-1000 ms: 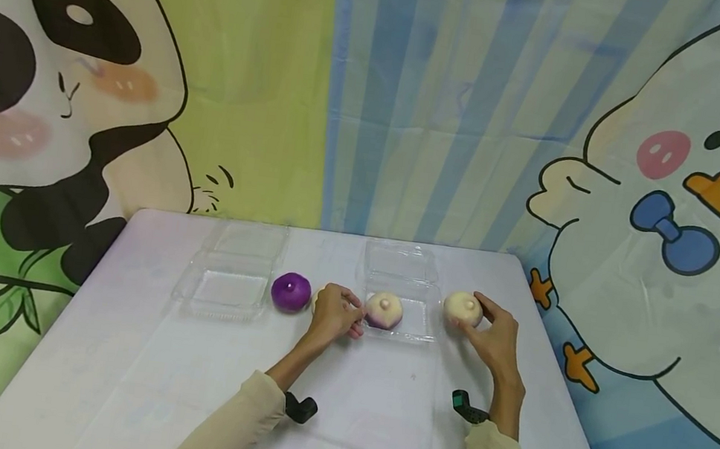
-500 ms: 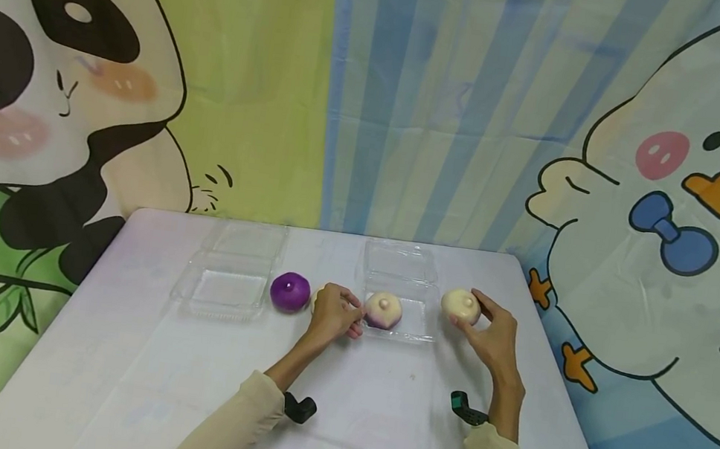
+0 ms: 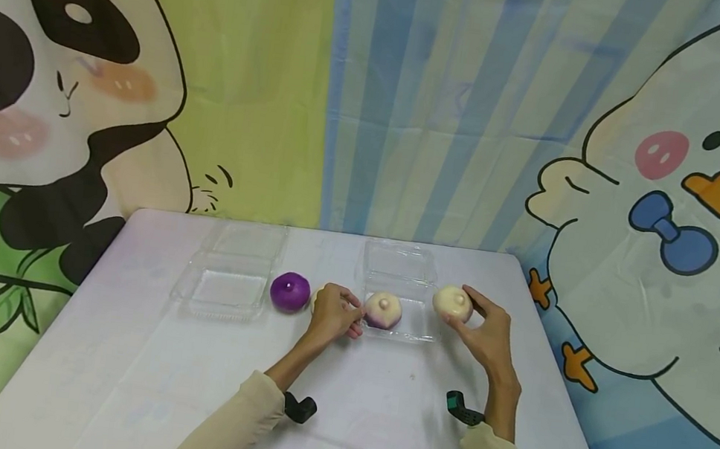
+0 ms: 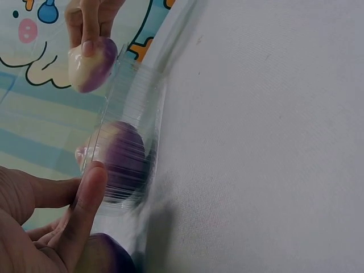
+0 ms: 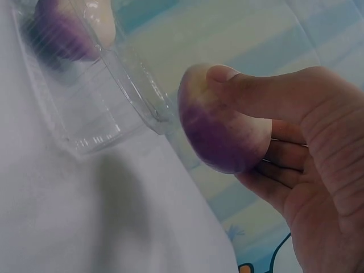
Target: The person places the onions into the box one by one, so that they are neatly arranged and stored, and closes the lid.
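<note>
My right hand (image 3: 488,337) holds a cream-and-purple turnip (image 3: 453,303) between thumb and fingers, at the right edge of a clear plastic clamshell box (image 3: 416,325). In the right wrist view the held turnip (image 5: 222,128) shows its purple side, beside the box's corner. A second turnip (image 3: 383,311) sits in the left half of that box, whose lid lies back. My left hand (image 3: 332,317) pinches the box's left rim; in the left wrist view its thumb (image 4: 91,187) lies against the clear wall. Another pale and purple turnip (image 4: 105,256) is mostly hidden behind the left hand.
A glossy purple round vegetable (image 3: 290,292) sits left of the left hand. Farther left, a second clear clamshell box (image 3: 226,294) lies with its lid back. All of it stands on a white-covered table (image 3: 334,431) with a cartoon curtain (image 3: 408,110) behind.
My right hand has moved slightly left with its turnip, up to the right edge of the box. The left hand has stayed at the box's rim.
</note>
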Motion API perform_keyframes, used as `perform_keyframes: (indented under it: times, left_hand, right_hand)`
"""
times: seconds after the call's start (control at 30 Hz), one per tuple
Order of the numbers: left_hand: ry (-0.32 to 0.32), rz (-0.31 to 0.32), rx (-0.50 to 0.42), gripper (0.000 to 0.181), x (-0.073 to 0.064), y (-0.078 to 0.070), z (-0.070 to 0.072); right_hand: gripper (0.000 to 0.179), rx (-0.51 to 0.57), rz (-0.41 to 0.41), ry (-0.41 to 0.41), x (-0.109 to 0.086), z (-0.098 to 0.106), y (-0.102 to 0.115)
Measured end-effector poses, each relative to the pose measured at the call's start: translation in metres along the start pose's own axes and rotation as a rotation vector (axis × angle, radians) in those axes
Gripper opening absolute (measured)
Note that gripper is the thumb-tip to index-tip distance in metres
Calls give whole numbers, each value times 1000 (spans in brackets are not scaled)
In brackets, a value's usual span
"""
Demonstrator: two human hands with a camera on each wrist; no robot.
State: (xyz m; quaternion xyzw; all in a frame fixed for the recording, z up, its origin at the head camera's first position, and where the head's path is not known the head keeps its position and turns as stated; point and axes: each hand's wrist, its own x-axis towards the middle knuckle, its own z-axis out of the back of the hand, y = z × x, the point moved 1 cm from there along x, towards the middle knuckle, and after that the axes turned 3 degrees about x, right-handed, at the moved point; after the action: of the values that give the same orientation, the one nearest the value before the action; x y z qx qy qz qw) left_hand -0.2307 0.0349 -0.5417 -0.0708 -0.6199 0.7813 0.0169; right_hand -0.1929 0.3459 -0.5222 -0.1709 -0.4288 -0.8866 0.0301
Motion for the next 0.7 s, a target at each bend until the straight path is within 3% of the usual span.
perform_keyframes:
  times: [0.7]
  left_hand:
    - [-10,3,16,8,1,1,0]
  right_hand:
    - [76,25,45,61,1,-14,13]
